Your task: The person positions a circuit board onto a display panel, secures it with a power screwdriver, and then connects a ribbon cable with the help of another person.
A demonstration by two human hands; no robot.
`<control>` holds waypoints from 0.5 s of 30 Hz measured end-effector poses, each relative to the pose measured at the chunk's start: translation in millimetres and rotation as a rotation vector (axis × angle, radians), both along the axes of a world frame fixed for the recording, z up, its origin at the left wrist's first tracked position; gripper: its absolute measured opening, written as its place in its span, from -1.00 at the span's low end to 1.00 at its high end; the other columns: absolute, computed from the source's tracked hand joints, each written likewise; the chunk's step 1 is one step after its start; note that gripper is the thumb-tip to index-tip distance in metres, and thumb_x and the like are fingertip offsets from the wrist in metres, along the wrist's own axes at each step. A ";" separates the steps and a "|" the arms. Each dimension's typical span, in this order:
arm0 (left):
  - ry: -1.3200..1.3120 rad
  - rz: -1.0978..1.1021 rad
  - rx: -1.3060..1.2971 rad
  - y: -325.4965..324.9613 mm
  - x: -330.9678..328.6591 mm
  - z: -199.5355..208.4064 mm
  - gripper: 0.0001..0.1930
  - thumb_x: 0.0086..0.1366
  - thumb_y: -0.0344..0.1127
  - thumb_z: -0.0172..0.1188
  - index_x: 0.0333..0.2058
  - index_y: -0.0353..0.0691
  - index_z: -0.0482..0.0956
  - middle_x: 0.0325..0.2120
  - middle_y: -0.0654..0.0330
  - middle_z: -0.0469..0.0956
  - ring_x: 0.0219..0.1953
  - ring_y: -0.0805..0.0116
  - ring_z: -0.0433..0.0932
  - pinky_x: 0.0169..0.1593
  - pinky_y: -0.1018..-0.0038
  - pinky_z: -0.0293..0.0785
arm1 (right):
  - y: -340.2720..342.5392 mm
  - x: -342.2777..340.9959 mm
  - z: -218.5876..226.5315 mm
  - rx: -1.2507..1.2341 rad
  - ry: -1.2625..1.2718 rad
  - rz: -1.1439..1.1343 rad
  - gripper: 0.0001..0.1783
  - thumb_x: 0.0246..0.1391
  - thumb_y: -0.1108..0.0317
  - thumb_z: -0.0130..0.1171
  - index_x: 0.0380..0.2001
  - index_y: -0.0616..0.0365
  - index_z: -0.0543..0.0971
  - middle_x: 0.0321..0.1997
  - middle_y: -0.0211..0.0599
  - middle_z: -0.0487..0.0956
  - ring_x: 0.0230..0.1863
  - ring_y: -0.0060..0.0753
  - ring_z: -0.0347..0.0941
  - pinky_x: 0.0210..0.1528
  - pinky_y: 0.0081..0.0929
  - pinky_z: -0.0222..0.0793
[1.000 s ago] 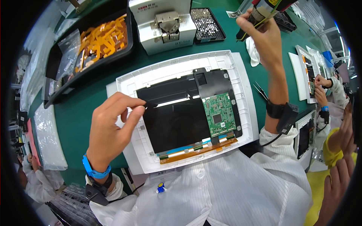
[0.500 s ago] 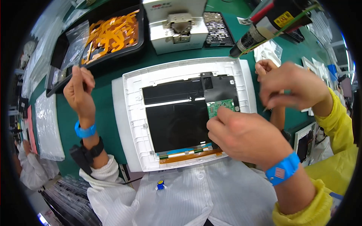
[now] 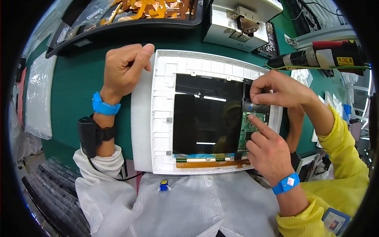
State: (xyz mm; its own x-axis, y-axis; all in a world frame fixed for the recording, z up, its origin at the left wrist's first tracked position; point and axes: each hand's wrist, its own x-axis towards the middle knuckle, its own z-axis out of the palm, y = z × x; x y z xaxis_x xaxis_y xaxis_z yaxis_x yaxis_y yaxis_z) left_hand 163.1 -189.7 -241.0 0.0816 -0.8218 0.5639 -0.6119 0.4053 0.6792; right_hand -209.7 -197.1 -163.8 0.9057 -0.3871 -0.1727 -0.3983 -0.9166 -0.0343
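My left hand (image 3: 128, 68) is closed in a loose fist, thumb along the top, near the upper left corner of a white frame (image 3: 162, 114) around a dark display panel (image 3: 207, 122). Nothing shows in its fingers. On the panel's right side lies a green circuit board (image 3: 247, 132). My right hand (image 3: 296, 114) is mostly hidden behind a co-worker's arm, so its fingers do not show. One hand of the yellow-sleeved co-worker (image 3: 272, 152) points a finger onto the board. The co-worker's other hand (image 3: 276, 89) pinches above it, close to a small blue-tipped strip (image 3: 251, 106).
A black tray (image 3: 130, 29) of orange flex cables stands at the back left. A white machine with a metal fixture (image 3: 233, 29) stands behind the frame. A red-and-black hand tool (image 3: 316, 58) reaches in from the right. Wrapped flat packs (image 3: 39, 94) lie at the left.
My view has shifted, so the frame sits farther right. My left hand is now closer to the frame. The co-worker's upper hand has come over the panel; the lower one now points at the board.
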 end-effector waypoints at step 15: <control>-0.076 -0.039 -0.030 0.0 7.4 -10.2 -0.57 0.46 -0.21 0.13 -0.61 -0.28 0.58 -0.72 0.26 0.48 -0.71 0.51 0.33 -0.60 0.54 0.10 | -69.3 -27.6 -33.6 0.656 0.148 -0.354 -0.88 0.03 0.42 0.22 -0.49 0.25 0.62 -0.43 -0.32 0.60 -0.29 -0.53 0.54 -0.31 -0.61 0.47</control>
State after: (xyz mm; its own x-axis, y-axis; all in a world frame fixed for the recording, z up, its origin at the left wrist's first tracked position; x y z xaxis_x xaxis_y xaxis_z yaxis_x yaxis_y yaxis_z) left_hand 170.6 -189.7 -251.2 0.0057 -0.8062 0.5917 -0.6446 0.4494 0.6185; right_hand -237.4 -266.3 -197.4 0.6962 -0.4264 -0.5775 -0.7076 -0.5432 -0.4520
